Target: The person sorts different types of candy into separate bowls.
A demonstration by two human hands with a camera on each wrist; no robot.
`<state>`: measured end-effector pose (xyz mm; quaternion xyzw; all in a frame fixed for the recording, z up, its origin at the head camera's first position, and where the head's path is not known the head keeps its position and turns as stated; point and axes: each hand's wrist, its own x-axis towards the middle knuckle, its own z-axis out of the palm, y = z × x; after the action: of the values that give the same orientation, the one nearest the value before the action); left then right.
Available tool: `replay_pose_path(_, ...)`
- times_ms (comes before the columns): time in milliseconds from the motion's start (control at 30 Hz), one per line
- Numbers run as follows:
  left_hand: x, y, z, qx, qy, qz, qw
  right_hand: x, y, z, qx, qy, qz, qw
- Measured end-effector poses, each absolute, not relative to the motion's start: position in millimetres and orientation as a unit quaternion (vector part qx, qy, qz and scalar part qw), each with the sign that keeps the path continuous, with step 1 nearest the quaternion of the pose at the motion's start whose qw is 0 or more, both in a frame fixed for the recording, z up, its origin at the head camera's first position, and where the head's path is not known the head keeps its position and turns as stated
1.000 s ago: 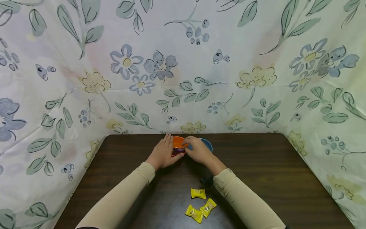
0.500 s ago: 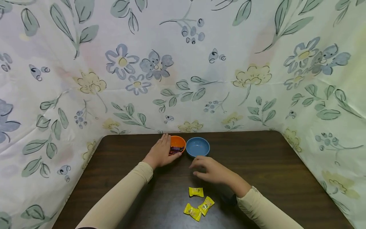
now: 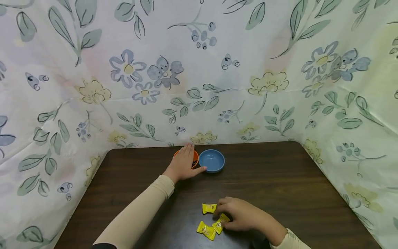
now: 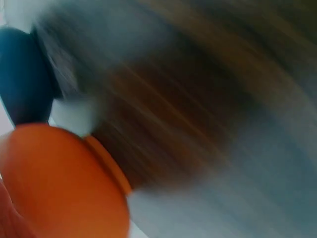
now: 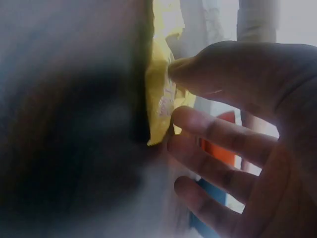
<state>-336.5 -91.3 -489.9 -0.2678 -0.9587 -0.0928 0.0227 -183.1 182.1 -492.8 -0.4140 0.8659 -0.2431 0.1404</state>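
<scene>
Right hand has pulled back from beside the bowls to the sweets at the near edge of the dark wooden desk. Left hand hasn't moved off the small round orange plastic bowl.

Count: two bowls, three sweets. Orange bowl sits at the far edge of the desk, the small round blue plastic bowl just beside it on its right. Three yellow wrapped sweets: one farthest from the person, one nearest, one in the middle.

Right-hand fingers are curled over the cluster. Wrist view shows thumb above and fingertips below the edge of the middle yellow wrapper, touching it; firm pinch or just contact, can't tell. Far sweet lies just left of the fingertips, near sweet just left of the thumb side.

Left-hand fingers are straight, laid over the orange bowl's left rim, thumb stretched along its near side. Left wrist view is motion-blurred: only orange and blue bowl walls readable.

Floral cloth hangs behind and on both sides of the desk.
</scene>
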Motion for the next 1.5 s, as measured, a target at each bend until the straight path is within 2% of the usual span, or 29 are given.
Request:
replay_pose_path(233,-339.9,-63.3,-489.2,-0.292,-0.954,-0.057,0.028,-176.1,182.1,-495.4,-0.418,0.874,-0.217,0.118)
replay_pose_path(533,-346.6,-42.6,-488.9,-0.287,-0.957,-0.029,0.009,-176.4,177.4,-492.4,-0.415,0.882,-0.184,0.122)
replay_pose_path(1167,-342.7,-28.3,-496.5,-0.282,-0.958,0.041,0.019,-173.2,175.9,-487.8,-0.391,0.888,-0.191,0.147)
replay_pose_path(1500,-346.5,-22.4,-503.7,-0.275,-0.959,0.075,0.001,-179.5,190.7,-482.4,-0.382,0.886,-0.228,0.132)
